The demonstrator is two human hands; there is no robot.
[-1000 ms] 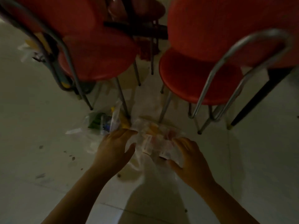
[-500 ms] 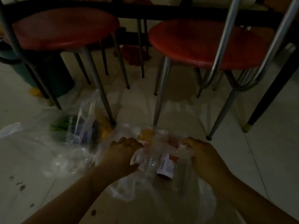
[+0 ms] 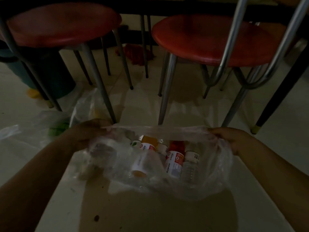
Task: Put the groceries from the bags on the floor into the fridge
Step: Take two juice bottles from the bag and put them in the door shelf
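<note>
A clear plastic bag lies on the pale floor in front of me, its mouth stretched wide. My left hand grips the bag's left rim and my right hand grips the right rim. Inside lie several bottles: an orange-filled one, a red-filled one with a white label, a clear one and one with an orange cap. A second clear bag with something green inside lies to the left, behind my left arm.
Two red-seated chairs with metal legs stand just beyond the bags, one on the left and one on the right. A dark green bin stands at the left under the chair. A black table leg slants at the right.
My hands have moved apart and pulled the bag's mouth open, exposing the bottles. The view has dropped lower and closer to the floor.
</note>
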